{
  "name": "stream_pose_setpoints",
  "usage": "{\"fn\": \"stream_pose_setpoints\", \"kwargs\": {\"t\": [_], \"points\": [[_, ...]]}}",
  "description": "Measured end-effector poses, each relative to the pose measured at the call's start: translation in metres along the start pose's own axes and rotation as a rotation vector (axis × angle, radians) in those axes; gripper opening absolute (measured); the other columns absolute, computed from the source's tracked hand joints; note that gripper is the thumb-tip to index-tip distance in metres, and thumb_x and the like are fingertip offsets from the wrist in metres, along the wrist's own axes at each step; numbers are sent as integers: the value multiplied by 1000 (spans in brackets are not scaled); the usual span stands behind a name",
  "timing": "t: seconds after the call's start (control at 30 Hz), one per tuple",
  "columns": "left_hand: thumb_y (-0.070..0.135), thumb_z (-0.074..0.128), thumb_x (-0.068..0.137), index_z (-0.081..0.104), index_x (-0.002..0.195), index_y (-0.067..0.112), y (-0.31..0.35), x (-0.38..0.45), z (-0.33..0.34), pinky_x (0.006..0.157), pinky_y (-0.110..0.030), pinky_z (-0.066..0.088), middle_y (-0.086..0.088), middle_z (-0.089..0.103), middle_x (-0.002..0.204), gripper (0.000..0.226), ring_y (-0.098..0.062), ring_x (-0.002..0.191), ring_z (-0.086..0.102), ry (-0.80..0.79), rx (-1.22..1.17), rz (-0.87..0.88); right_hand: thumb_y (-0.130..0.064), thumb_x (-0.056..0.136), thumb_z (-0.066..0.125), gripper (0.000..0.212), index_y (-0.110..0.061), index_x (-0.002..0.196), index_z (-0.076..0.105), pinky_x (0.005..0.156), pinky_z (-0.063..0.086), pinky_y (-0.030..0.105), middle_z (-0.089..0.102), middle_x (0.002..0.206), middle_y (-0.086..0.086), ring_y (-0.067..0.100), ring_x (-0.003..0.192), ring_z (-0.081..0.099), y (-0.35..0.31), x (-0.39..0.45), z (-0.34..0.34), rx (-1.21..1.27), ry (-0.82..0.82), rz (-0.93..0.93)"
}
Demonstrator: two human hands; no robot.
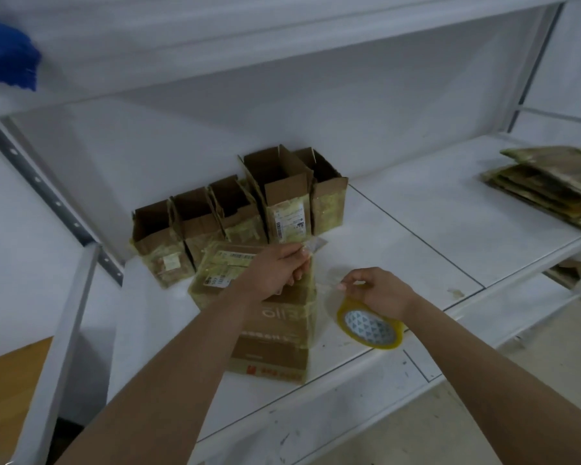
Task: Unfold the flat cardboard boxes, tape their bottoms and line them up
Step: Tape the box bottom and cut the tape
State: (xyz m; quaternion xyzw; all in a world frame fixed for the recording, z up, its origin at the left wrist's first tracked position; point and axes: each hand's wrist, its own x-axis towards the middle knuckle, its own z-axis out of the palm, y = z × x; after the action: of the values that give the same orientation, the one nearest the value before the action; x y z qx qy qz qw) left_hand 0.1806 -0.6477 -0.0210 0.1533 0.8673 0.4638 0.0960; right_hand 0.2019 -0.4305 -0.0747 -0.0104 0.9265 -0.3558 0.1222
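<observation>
A cardboard box (275,333) lies on its side on the white shelf (416,250), its bottom facing away from me. My left hand (275,268) pinches the free end of a clear tape strip (314,245) above the box's far end. My right hand (378,292) holds a yellow tape roll (368,325) just right of the box, with tape stretched between the two hands. Behind the box, several unfolded boxes (239,213) stand upright in a row against the back wall.
A stack of flat cardboard boxes (550,182) lies at the far right of the shelf. A grey metal upright (47,203) borders the shelf on the left. Another shelf board (249,45) hangs overhead, with something blue (7,52) on it at the left.
</observation>
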Motion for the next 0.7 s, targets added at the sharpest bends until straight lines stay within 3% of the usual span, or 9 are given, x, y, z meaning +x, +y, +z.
{"fn": "stream_pose_setpoints", "kwargs": {"t": [0.17,0.23,0.33,0.4,0.5,0.57,0.63,0.7], "points": [[25,53,96,65,71,16,34,5,-7,80,-34,47,1,61,79,28,-15,79,56,-261,403,-117,-51,98,46,30,-37,89,71,97,46,38,68,102,-10,15,102,62,2,-4,-3,4,11,-22],[23,52,96,67,78,13,47,7,-4,72,-34,44,1,55,75,26,-15,74,51,-329,604,-128,-46,100,46,28,-43,85,70,97,47,38,66,102,-9,15,101,61,2,-6,-3,46,11,-30],[22,47,98,68,88,6,59,9,1,58,-29,33,-1,52,74,29,-14,66,44,-372,815,-149,-46,99,46,27,-41,91,72,90,48,35,66,103,-8,16,98,61,2,-8,-2,55,60,-11],[21,42,101,68,102,2,63,12,7,56,-26,32,-7,60,90,32,-17,76,49,-392,956,-160,-49,97,47,28,-38,97,73,82,45,31,65,103,-10,15,96,60,-1,-8,-3,-7,141,4],[29,34,103,62,117,8,63,16,24,69,-27,41,-7,60,111,37,-22,96,56,-375,1158,-180,-50,96,49,29,-37,98,74,77,44,30,68,100,-8,15,91,59,-6,-9,-6,-73,220,-2],[32,31,103,58,122,13,65,15,35,76,-32,43,-5,58,118,38,-23,100,55,-359,1320,-175,-49,95,50,27,-37,99,74,77,45,30,68,101,-9,15,93,59,-6,-9,-7,-60,239,14],[30,31,103,58,121,14,62,16,36,77,-33,43,-5,57,119,36,-23,98,54,-350,1319,-118,-48,95,51,26,-38,98,74,80,46,30,66,102,-11,16,97,61,-2,-9,-7,-25,237,47],[31,32,105,60,107,15,57,12,21,74,-32,41,-2,56,106,33,-21,93,53,-347,1133,-44,-48,95,50,24,-39,95,73,80,45,30,66,101,-11,16,95,60,5,-9,-4,-13,219,77]]}}
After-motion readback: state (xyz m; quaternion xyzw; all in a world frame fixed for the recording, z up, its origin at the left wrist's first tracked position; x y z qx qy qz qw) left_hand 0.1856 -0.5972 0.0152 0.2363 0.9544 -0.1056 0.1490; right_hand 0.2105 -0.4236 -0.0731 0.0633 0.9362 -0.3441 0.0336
